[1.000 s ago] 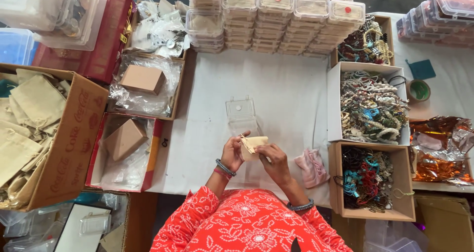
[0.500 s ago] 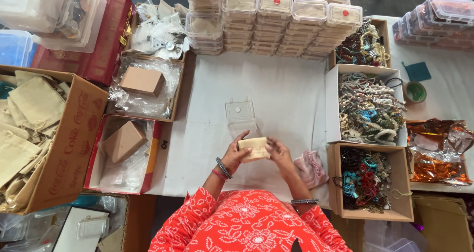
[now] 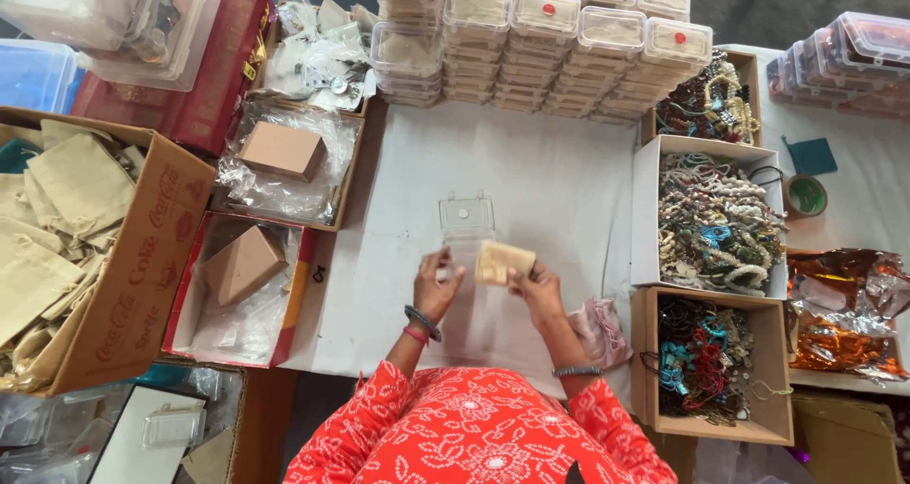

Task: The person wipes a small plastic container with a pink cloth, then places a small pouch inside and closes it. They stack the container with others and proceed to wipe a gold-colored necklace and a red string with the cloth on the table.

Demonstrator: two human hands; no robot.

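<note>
While the left hand (image 3: 438,285) steadies the clear box (image 3: 466,226), the right hand (image 3: 536,290) pinches the tan pouch (image 3: 504,261). Best kept flat, lid open at twelve o'clock.

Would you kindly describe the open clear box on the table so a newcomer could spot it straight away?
Start at the white table and find the person's hands at its near edge. Just beyond the left hand and the small beige pouch lies the clear plastic box. Unlike the stacked boxes at the far edge, it lies alone, lid open.
</note>
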